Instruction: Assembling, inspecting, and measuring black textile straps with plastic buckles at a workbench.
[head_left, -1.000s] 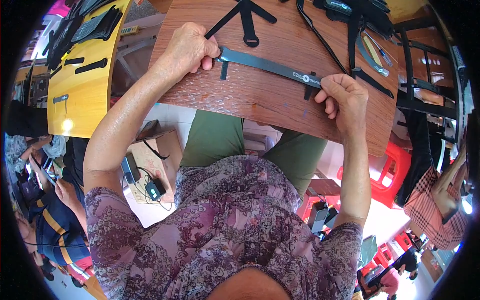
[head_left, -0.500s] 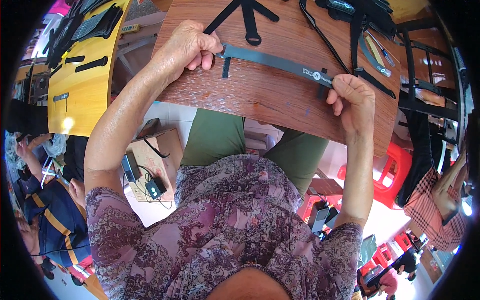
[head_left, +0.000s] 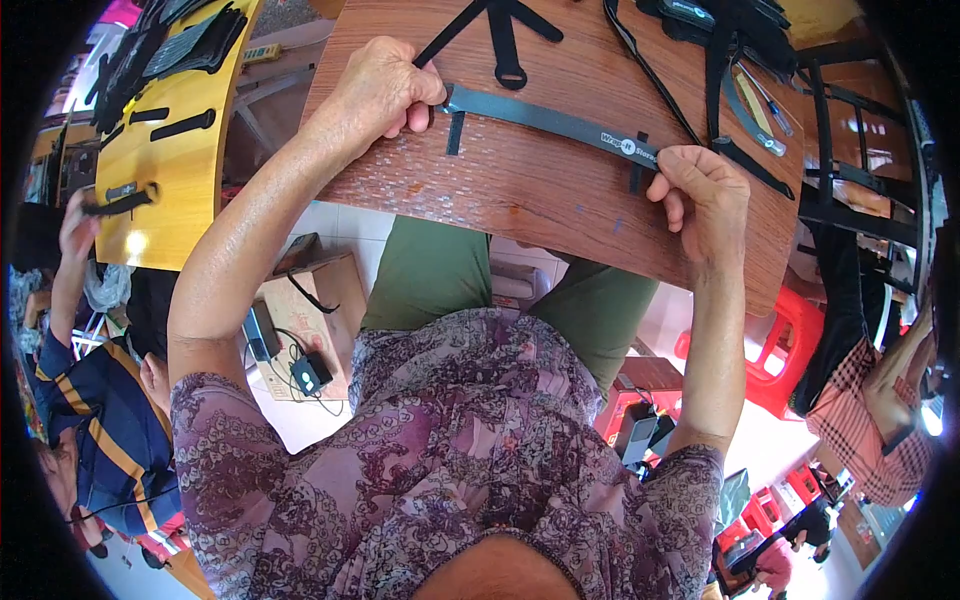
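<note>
Head view: I record the grey strap (head_left: 545, 117) spanning two dark strips (head_left: 455, 135) near the front edge of the bench (head_left: 540, 205), left grip (head_left: 390, 90) pinching one end, right grip (head_left: 705, 190) the other. I advise even tension, flat, untwisted.

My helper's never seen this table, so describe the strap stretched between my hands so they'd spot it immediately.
Find the brown wood-grain table. Across it, the left hand and right hand each hold one end of a long, flat strap. It is grey with pale lettering near its right end, unlike the plain black straps fanned out just beyond it.
</note>
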